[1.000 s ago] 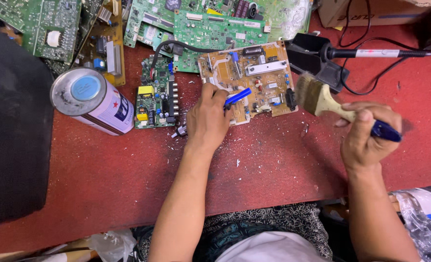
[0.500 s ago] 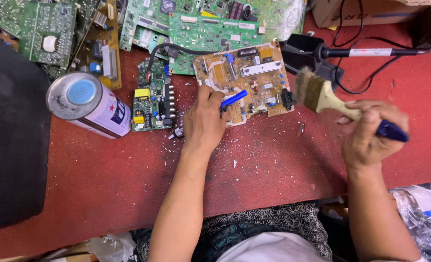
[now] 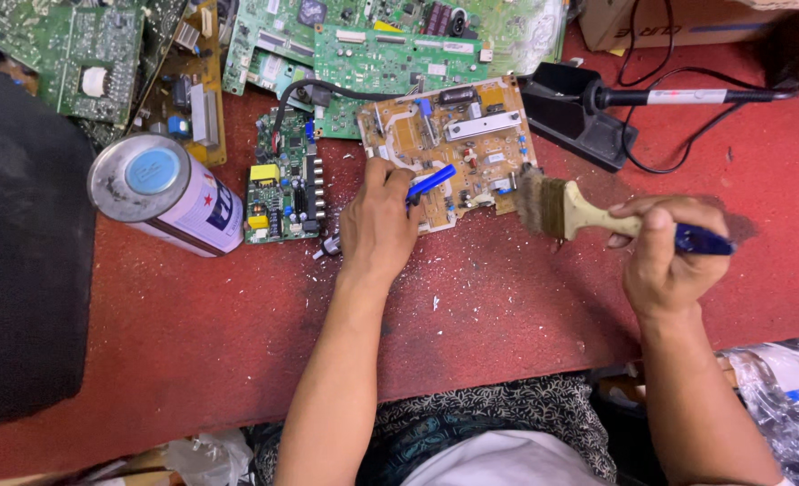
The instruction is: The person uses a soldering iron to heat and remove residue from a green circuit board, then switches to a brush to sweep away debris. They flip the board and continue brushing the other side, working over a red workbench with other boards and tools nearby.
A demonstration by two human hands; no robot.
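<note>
Fingers (image 3: pixel 390 175) of our left hand (image 3: pixel 379 225) lie spread and pressed flat on the near-left corner of the tan circuit board (image 3: pixel 453 148), w/ a slim blue tool (image 3: pixel 432 181) pinched between thumb and forefinger; our right hand (image 3: pixel 665 256) is curled tight round the blue handle of a paintbrush (image 3: pixel 561 209), bristles touching the board's right edge. Risks, as we judge them: board could skid on the red mat (image 3: pixel 507 306) if the left-hand pressure eases during a stroke; stiff bristles may snag small upright parts; dust could be flicked toward the soldering iron stand (image 3: pixel 579 121) just beyond, or onto neighbouring boards. Board: approx. rectangular, tan/orange, component side up, carrying a dark cylindrical capacitor, pale metal strip, blue and white connectors; lies centre of mat, near edge toward us, far edge overlapping the green boards (image 3: pixel 390 54). Adjacent items: small green board (image 3: pixel 282 180) just left of the hand; spray can (image 3: pixel 165 193) on its side, further left.
</note>
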